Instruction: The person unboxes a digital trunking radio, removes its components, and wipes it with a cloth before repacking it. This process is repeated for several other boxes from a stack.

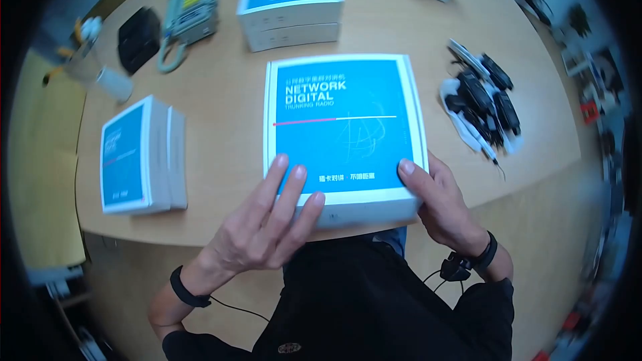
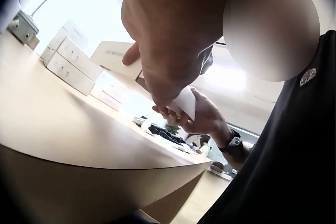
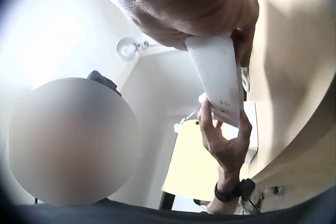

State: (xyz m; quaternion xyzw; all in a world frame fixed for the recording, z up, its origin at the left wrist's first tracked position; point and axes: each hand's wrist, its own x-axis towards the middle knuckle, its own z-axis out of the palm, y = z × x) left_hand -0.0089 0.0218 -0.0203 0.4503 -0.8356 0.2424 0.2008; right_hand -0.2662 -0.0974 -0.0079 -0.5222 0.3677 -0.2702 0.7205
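Head view: left hand (image 1: 257, 230), right hand (image 1: 443, 202) pinching blue-topped box (image 1: 338, 144), between side stack (image 1: 127, 157) and black devices (image 1: 475, 92).

Central box (image 1: 338, 120): smooth paperboard; blue printed lid panel with a slight sheen, white borders and side walls near matt. Boxes to the left of the central box (image 1: 127, 157) and box stack beyond it (image 1: 291, 13): same smooth, coated-looking board. Tabletop beneath the central box (image 1: 221, 107): light wood-grain surface, smooth, low sheen. Desk telephone, beyond and left of the central box (image 1: 194, 10): grey-green plastic, smooth. Handheld devices to its right (image 1: 476, 93): black plastic, mostly matt. Shirt on the near side of the central box (image 1: 361, 301): black cloth, matt, soft folds.
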